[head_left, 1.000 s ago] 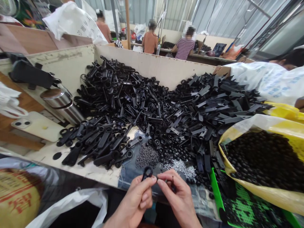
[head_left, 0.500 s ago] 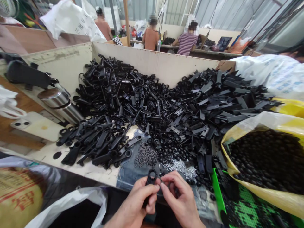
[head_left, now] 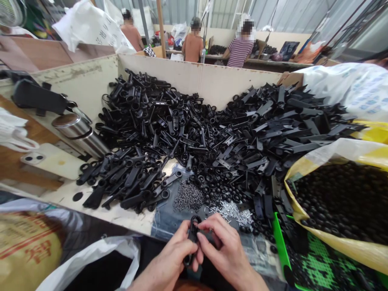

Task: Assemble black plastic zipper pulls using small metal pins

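Observation:
My left hand point(head_left: 171, 254) is closed around a long black plastic part point(head_left: 192, 232) with a ring-shaped end pointing away from me. My right hand point(head_left: 226, 244) is at the part's right side, thumb and fingertips drawn together against it. Whatever those fingertips hold is too small or hidden to make out. Just beyond my hands lie a pile of small dark screws point(head_left: 188, 196) and a scatter of silver pins point(head_left: 235, 213). Small black round pieces point(head_left: 209, 186) are strewn behind them.
Black ring-ended parts point(head_left: 169, 117) and flat black pieces point(head_left: 281, 121) are heaped in the wooden-walled bin. Left are a steel flask point(head_left: 81, 133) and a phone point(head_left: 51, 159). A yellow bag point(head_left: 306, 226) of black balls and a green basket point(head_left: 280, 242) stand right. Several people work behind.
The black part has turned in my left hand, so more of its length shows. My right fingertips have moved up against its side near the ring end.

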Tool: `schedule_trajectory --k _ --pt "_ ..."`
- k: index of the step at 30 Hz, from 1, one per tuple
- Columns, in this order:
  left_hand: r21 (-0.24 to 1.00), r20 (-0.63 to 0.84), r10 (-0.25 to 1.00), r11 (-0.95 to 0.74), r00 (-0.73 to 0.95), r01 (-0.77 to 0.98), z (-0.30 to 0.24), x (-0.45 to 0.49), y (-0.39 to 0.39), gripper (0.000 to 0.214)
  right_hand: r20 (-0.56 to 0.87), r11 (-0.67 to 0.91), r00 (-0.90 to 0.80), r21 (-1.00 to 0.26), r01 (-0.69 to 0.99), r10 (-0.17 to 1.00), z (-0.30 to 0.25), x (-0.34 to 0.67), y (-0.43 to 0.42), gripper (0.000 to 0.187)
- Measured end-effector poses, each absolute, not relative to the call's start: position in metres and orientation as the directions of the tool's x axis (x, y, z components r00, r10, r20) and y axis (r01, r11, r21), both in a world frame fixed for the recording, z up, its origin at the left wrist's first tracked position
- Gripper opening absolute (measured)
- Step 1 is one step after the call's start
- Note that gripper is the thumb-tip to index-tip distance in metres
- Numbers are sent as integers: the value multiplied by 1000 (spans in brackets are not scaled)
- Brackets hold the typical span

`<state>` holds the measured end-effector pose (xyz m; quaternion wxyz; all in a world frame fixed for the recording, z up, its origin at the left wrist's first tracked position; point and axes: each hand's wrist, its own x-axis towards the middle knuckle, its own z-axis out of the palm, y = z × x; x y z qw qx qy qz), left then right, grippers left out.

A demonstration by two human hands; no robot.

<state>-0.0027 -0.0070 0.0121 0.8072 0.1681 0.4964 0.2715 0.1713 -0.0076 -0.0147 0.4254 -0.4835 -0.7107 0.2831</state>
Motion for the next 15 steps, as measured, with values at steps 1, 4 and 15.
schedule_trajectory --k 1,4,15 --pt "537 -732 600 800 324 -269 11 -3 -8 71 337 381 -178 -808 450 925 -14 171 -7 11" --pt "575 -740 623 781 254 -243 7 -3 -10 63 332 381 -187 -802 459 924 -11 170 -6 12" --pt "792 -546 772 602 325 -101 11 -5 -2 7 163 199 -121 -887 417 979 -15 159 -16 20"
